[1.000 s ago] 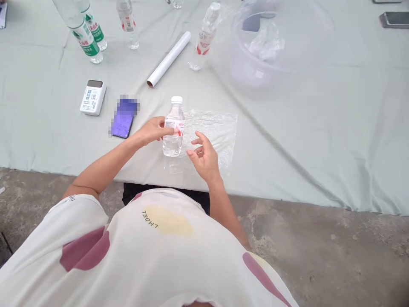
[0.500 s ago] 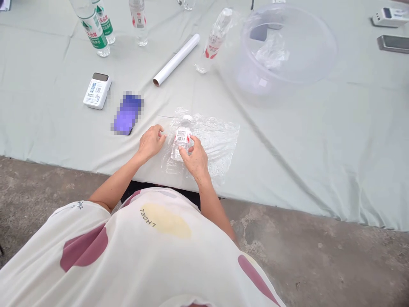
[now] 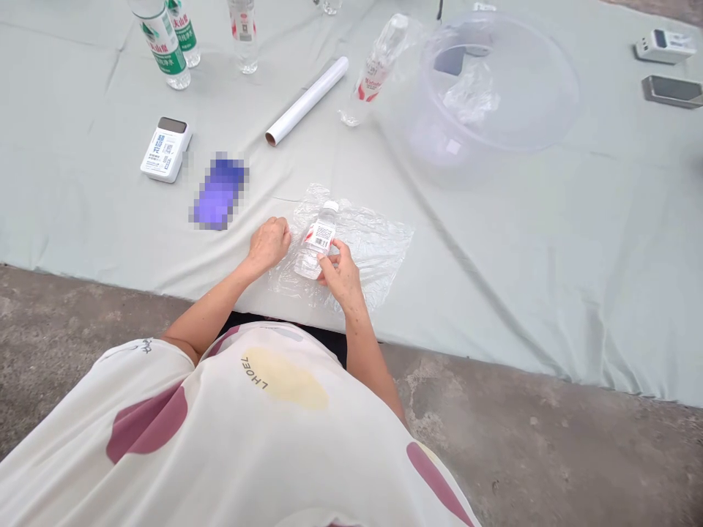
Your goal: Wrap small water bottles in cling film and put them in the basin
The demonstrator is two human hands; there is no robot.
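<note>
A small clear water bottle (image 3: 318, 236) with a white cap and a red-and-white label lies on a crumpled sheet of clear plastic film (image 3: 378, 245). My right hand (image 3: 341, 278) grips the bottle's right side near its lower half, thumb on top and fingers along the edge. On the other side, my left hand (image 3: 269, 243) is closed at the film's left edge, its fingers curled together and seemingly pinching the film. Its fingertips are partly hidden, and it stays apart from the bottle.
Beyond my hands lie a blurred purple phone (image 3: 220, 194), a white power bank (image 3: 166, 150) and a white roll (image 3: 307, 101). A film-wrapped bottle (image 3: 374, 69) leans beside a clear basin (image 3: 510, 139). Green-labelled bottles (image 3: 168, 55) stand at the back left.
My left hand's fingers have gone from spread to curled at the film's edge. My right hand has closed on the bottle, whose capped end has swung slightly right.
</note>
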